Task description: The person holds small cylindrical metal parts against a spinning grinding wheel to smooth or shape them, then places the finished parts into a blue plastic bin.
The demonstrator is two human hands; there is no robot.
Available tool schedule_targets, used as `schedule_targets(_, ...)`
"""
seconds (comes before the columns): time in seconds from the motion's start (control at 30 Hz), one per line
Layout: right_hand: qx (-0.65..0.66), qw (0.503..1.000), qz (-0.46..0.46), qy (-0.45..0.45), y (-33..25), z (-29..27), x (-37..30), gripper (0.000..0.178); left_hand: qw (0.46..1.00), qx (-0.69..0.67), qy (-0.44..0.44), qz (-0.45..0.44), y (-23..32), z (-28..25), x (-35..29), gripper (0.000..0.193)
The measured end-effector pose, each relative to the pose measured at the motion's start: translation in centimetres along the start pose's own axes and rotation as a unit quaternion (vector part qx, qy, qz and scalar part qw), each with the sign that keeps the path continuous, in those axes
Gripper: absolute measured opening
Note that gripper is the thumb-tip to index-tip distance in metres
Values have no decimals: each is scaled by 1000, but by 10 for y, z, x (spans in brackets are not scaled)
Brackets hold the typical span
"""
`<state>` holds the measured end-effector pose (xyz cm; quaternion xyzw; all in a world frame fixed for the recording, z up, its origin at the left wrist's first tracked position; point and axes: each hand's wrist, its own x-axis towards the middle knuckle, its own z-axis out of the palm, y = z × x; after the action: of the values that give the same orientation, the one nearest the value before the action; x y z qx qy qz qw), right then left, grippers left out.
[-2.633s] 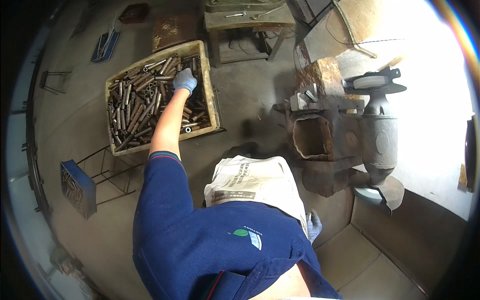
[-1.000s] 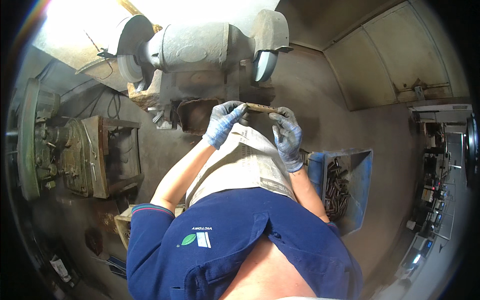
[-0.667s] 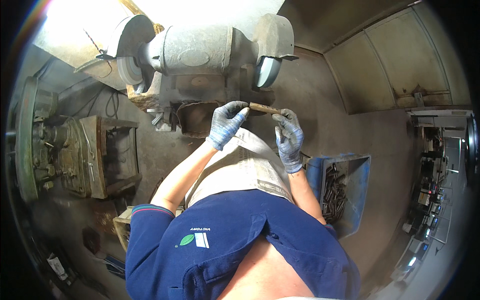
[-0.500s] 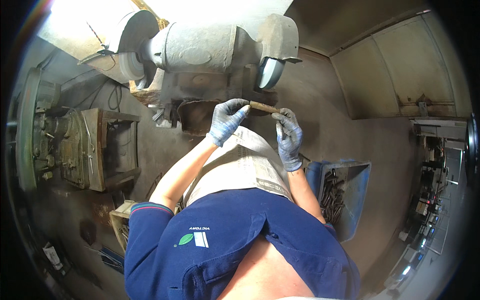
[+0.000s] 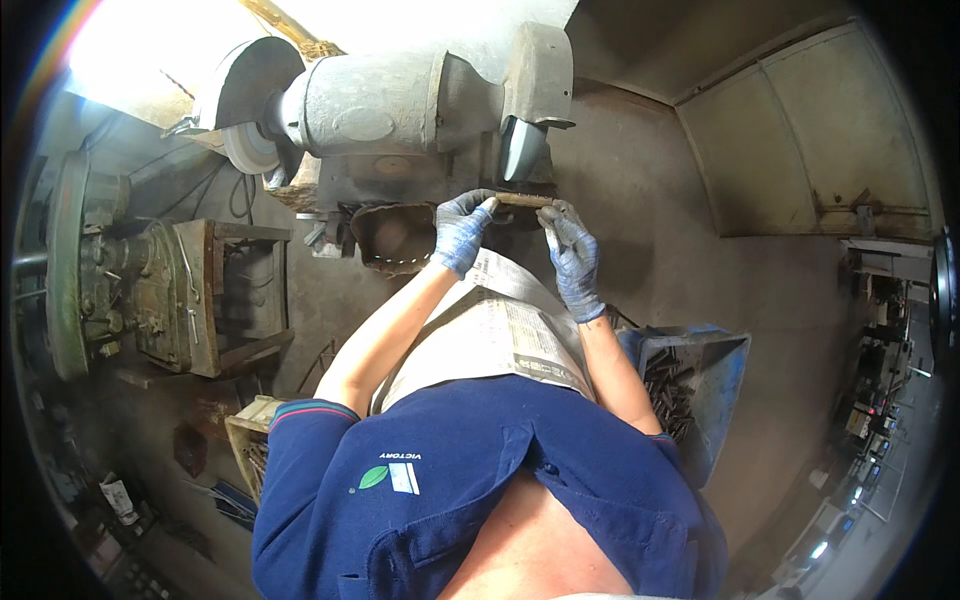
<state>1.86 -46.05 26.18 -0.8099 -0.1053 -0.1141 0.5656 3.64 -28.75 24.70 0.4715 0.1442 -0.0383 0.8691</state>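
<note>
Head view: one brownish metal tube (image 5: 524,199) is up between both hands, roughly level, just below and in front of the right-hand grinding wheel (image 5: 523,152); can't tell whether it touches the wheel or sits slightly short of it. Left hand (image 5: 462,230) pinches the tube's left end between thumb and fingers; right hand (image 5: 570,250) has thumb and fingertips on the right end, other fingers loosely curled. So far this piece is out of any bin and lined up near the wheel, but not set down; how much of its face is finished is too small to judge. Beyond the hands, a grinder motor (image 5: 375,105) carries a second wheel (image 5: 250,148) at its left end, with a ragged-edged metal opening (image 5: 385,240) below. At the person's right, a blue bin (image 5: 722,380) holds a pile of dark tubes (image 5: 668,395); at the left, a cream bin (image 5: 248,418), mostly behind the sleeve, holds more pieces. Plenty of tubes are around, probably a repeating job well short of complete, though which pile is worked and which is raw can't be told.
</note>
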Motion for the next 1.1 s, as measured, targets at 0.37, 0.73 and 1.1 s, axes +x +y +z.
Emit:
schedule_targets(0.37, 158, 983, 87, 35, 37, -6, 11, 15, 998, -45, 40, -24, -26, 17, 21, 10)
schedule_targets(0.73, 234, 965, 115, 10, 38, 45, 17, 12, 995, 41, 87, -25, -7, -27, 32, 9)
schedule_targets(1.1, 217, 957, 191, -17, 56, 17, 15, 20, 993, 83, 69, -38, -18, -7, 40, 8)
